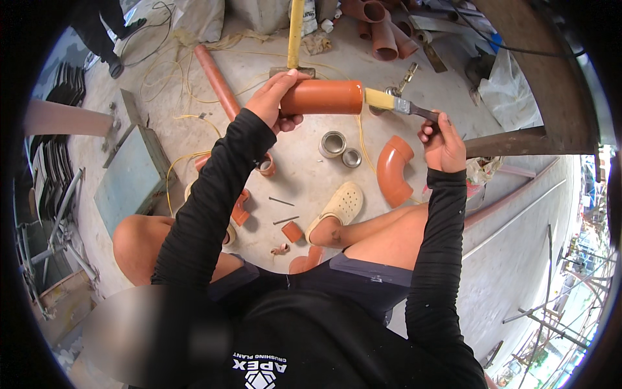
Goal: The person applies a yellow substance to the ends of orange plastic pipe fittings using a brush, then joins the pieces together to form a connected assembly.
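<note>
My left hand [275,100] grasps the light, stiff orange plastic pipe piece [322,97] mid-barrel; my right hand [442,139] clenches the yellow-bristled paintbrush [396,104].

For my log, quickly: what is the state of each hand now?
Left hand: closed around the short orange pipe.
Right hand: closed on the paintbrush, bristles at the pipe's end.

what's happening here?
A seated person holds a short orange pipe in the left hand and touches a paintbrush, held in the right hand, to its open end. On the concrete floor below lie an orange elbow, two small cans and more pipe pieces.
</note>
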Motion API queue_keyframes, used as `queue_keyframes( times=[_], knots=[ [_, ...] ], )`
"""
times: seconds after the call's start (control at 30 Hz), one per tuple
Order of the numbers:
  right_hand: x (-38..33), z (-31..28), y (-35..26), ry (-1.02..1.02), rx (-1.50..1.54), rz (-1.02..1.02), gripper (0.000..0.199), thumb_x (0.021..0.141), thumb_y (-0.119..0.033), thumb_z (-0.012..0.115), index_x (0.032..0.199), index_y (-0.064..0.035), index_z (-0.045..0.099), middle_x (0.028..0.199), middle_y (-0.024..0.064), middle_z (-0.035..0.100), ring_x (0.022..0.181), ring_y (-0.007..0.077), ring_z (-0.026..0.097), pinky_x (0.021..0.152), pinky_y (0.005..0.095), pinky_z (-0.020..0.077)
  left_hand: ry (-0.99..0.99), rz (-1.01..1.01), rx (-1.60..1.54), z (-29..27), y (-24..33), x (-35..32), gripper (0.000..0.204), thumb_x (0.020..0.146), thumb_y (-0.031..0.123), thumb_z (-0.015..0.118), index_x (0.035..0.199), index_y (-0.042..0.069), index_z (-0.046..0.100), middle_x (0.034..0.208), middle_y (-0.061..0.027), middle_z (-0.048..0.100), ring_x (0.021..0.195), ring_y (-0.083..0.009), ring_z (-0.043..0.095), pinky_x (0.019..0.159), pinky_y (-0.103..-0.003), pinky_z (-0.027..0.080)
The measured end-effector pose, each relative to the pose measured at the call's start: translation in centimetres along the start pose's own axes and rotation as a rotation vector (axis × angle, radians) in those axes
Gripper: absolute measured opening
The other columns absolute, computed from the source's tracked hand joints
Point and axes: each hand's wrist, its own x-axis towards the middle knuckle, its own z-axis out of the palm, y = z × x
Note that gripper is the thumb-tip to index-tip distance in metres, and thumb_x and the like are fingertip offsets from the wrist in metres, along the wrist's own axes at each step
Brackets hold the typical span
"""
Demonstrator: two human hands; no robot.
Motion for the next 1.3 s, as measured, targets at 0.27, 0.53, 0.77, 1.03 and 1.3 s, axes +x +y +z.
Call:
queue_keyframes(
  times=[0.27,0.53,0.77,1.03,1.3],
  knots=[
    [0.6,0.6,0.7,-0.025,0.027,0.019,0.027,0.104,-0.025,0.054,0.114,-0.0005,0.059,0.089,0.0060,0.057,0.081,0.0159,0.051,0.073,0.0328,0.0418,-0.077,0.000,-0.111,-0.4,0.3,0.7,0.047,0.090,0.036,0.065,0.125,0.007,0.054,0.092,-0.0072,0.057,0.059,-0.0111,0.050,0.043,-0.021,0.033],
    [0.8,0.0,0.1,-0.031,0.097,-0.043,0.027,0.104,-0.026,0.054,0.114,-0.0008,0.059,0.089,0.0058,0.057,0.082,0.0159,0.051,0.075,0.0325,0.0418,0.036,-0.064,-0.050,0.0,0.4,0.6,0.040,0.088,0.037,0.069,0.108,0.005,0.057,0.084,-0.0053,0.058,0.056,-0.0102,0.048,0.042,-0.021,0.031],
    [0.7,0.3,0.6,-0.009,0.035,0.016,0.028,0.103,-0.027,0.056,0.115,-0.0017,0.058,0.089,0.0057,0.057,0.082,0.0161,0.051,0.076,0.0331,0.0420,0.001,-0.120,-0.052,-0.1,0.5,0.8,0.042,0.090,0.043,0.066,0.105,0.004,0.058,0.077,-0.0067,0.058,0.055,-0.0108,0.049,0.042,-0.021,0.033],
    [0.9,0.1,0.8,-0.048,0.040,0.036,0.027,0.104,-0.027,0.055,0.114,-0.0017,0.058,0.092,0.0068,0.058,0.083,0.0162,0.051,0.075,0.0336,0.0426,0.119,-0.137,-0.110,-0.1,-0.1,1.1,0.044,0.090,0.046,0.064,0.101,0.004,0.057,0.074,-0.0088,0.058,0.054,-0.0115,0.052,0.041,-0.022,0.036],
    [3.6,-2.8,3.6,0.187,-0.429,-0.032,0.029,0.101,-0.029,0.060,0.112,-0.0015,0.061,0.087,0.0031,0.064,0.074,0.0118,0.059,0.065,0.0268,0.0472,0.169,-0.209,-0.311,-3.5,-2.1,2.0,0.036,0.097,0.038,0.062,0.117,0.009,0.058,0.098,-0.0116,0.052,0.065,-0.0171,0.053,0.047,-0.023,0.041]
  ],
)
